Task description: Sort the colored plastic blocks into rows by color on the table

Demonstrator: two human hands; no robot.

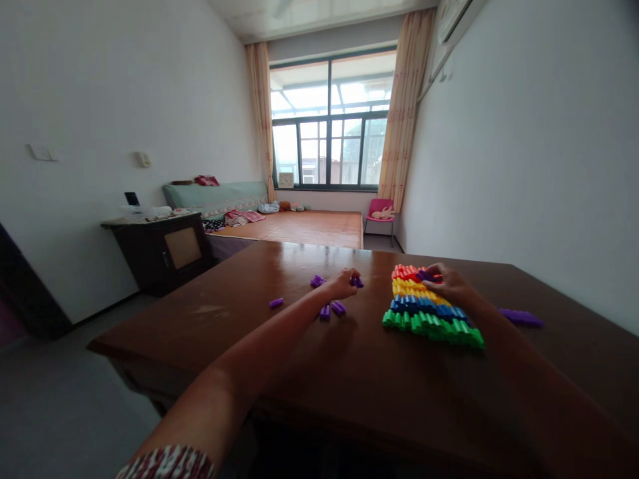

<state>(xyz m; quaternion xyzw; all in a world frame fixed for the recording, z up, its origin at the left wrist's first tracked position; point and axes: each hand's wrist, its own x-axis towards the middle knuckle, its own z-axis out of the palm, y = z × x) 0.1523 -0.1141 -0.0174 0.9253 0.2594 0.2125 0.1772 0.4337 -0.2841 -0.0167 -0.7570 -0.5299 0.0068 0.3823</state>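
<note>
Rows of small glossy pieces, red, yellow, blue and green (434, 324), lie side by side on the brown table (299, 372). My right hand (449, 285) is over the red and yellow rows, its fingers closed on a purple piece (425, 275). Left of the rows, my left hand (343, 285) pinches another purple piece (356, 281). Loose purple pieces (338, 308) lie below and beside my left hand, and a single one (276, 303) rests farther left. Beyond my right forearm is a flat purple group (522, 318).
Behind the table stand a bed with a tan mat (309, 226) and a pink chair (381, 209) at the right. A dark cabinet (154, 249) is at the left wall. The table's left corner (94, 346) juts toward the floor.
</note>
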